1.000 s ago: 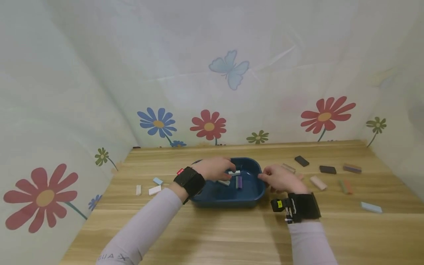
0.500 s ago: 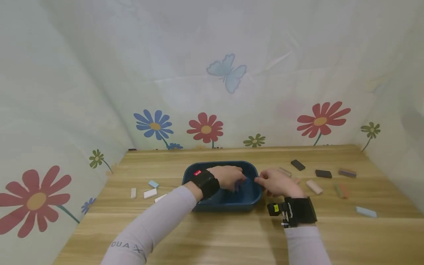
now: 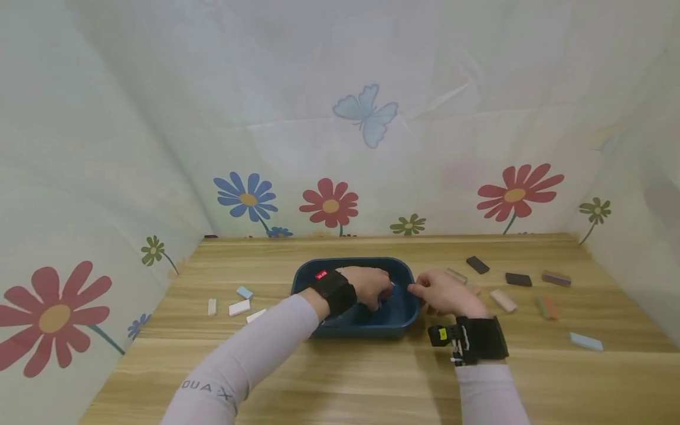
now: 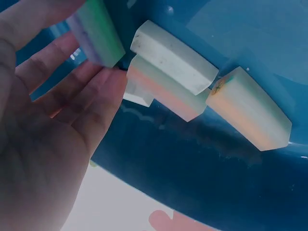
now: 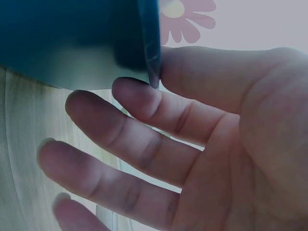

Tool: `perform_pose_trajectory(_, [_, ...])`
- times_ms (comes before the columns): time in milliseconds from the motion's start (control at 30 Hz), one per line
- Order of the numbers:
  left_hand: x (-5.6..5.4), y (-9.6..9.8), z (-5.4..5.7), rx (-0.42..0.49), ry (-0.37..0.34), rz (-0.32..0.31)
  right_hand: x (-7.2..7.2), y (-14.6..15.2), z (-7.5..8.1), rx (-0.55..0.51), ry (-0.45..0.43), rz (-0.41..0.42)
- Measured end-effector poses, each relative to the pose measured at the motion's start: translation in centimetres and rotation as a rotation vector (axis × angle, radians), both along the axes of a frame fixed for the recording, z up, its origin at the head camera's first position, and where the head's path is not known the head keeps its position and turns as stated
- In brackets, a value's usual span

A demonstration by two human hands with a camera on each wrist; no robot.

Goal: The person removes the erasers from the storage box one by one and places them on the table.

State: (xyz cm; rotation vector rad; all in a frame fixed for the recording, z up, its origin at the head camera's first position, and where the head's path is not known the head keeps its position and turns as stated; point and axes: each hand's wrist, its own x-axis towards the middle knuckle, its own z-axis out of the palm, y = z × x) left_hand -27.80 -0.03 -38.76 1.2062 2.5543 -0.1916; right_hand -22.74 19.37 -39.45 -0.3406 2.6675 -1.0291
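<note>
My left hand (image 3: 366, 286) reaches down into a dark blue plastic basin (image 3: 361, 332). In the left wrist view its thumb and fingers pinch a slanted-end eraser (image 4: 98, 36), green on one side and purple on the other. Beside the fingertips lie a white eraser (image 4: 173, 57), a pink-and-white eraser (image 4: 163, 86) and an orange-and-white eraser (image 4: 250, 110) on the basin floor. At the basin's right end my right hand (image 3: 448, 293) grips the rim (image 5: 153, 57) between thumb and index finger. Its other fingers extend loosely below, outside the wall.
Left of the basin lie white erasers (image 3: 239, 307) and a small light blue eraser (image 3: 244, 292). To the right are black erasers (image 3: 517, 279), a beige eraser (image 3: 503, 300), a green-and-orange eraser (image 3: 548, 308) and a light blue eraser (image 3: 586, 341). A flowered curtain stands behind the wooden table.
My left hand has moved right inside the basin, from near a white eraser to the green-and-purple one, and its fingers have closed in. My right hand stays on the rim.
</note>
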Motion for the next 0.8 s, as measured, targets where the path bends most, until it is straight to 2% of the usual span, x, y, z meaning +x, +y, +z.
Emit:
perform_pose_trajectory(200, [-0.5, 0.4, -1.7, 0.009, 0.045, -0.018, 0.1, 0.0, 0.1, 0.004, 0.004, -0.002])
perform_pose_trajectory(433, [-0.5, 0.1, -2.0, 0.015, 0.056, -0.003, 0.1, -0.3, 0.0, -0.001, 0.007, 0.007])
perform_pose_trajectory(600, [-0.5, -0.9, -0.9, 0.09, 0.04, -0.006, 0.1, -0.4, 0.0, 0.016, 0.003, 0.007])
perform_pose_trajectory(733, [-0.7, -2.1, 1.1, 0.174, 0.009, -0.001, 0.0, -0.2, 0.0, 0.046, 0.02, 0.002])
perform_pose_trajectory(800, [-0.8, -2.9, 2.3, 0.207, 0.005, 0.023, -0.1, 0.0, 0.0, 0.047, 0.023, -0.004])
